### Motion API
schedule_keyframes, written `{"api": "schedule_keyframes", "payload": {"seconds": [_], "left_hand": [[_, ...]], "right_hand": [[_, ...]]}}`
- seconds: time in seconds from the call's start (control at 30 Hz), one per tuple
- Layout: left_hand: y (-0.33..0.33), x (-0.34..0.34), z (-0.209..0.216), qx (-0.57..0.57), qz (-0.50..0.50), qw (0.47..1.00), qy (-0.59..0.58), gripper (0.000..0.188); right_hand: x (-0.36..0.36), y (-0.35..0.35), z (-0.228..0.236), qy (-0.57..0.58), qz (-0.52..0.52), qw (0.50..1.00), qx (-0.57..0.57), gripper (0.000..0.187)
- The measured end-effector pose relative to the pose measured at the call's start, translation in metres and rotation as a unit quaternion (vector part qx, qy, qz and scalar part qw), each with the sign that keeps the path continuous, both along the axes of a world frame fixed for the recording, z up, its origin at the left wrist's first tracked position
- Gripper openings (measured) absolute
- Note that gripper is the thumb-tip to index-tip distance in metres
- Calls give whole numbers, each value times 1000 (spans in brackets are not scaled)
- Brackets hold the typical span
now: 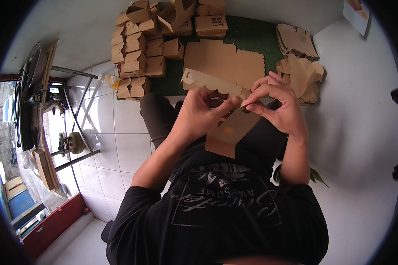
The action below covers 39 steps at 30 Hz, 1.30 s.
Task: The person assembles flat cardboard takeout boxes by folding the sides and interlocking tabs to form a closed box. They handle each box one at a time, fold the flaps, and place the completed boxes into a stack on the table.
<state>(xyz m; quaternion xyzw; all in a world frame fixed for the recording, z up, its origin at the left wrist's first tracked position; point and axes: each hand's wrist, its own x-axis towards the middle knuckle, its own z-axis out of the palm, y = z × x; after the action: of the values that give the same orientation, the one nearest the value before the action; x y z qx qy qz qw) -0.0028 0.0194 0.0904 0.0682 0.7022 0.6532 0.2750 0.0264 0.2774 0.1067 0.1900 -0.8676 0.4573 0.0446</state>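
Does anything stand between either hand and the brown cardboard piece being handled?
Nothing visible does: the left hand and right hand both grip the cardboard piece directly. The flat cardboard sheet lies beyond them, not between.

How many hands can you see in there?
2: the left hand and the right hand, both pinching the brown cardboard piece between them, above the lap. Both are in plain view, though some fingers are partly hidden.
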Motion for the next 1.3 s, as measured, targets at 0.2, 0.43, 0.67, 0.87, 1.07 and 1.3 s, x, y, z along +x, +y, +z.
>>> {"api": "schedule_keyframes", "payload": {"seconds": [0.2, 0.43, 0.67, 0.87, 1.07, 1.3], "left_hand": [[5, 5, 3, -10, 43, 996, 81, 32], [8, 7, -4, -42, 84, 982, 161, 23], [9, 7, -3, -28, 78, 982, 170, 24], [-1, -1, 0, -23, 37, 998, 35, 36], [-3, -3, -5, 15, -17, 997, -75, 47], [0, 0, -21, 78, -29, 978, -191, 47]], "right_hand": [[5, -1, 5, -50, -24, 998, 36, 19], [-1, -4, -4, -26, -12, 999, 40, 18], [-1, -2, -4, 20, -5, 998, 52, 17], [0, 0, 0, 30, 4, 999, 34, 19], [-4, -4, -6, 17, 37, 999, -20, 22], [2, -10, -4, 21, 27, 999, 16, 25]]}}
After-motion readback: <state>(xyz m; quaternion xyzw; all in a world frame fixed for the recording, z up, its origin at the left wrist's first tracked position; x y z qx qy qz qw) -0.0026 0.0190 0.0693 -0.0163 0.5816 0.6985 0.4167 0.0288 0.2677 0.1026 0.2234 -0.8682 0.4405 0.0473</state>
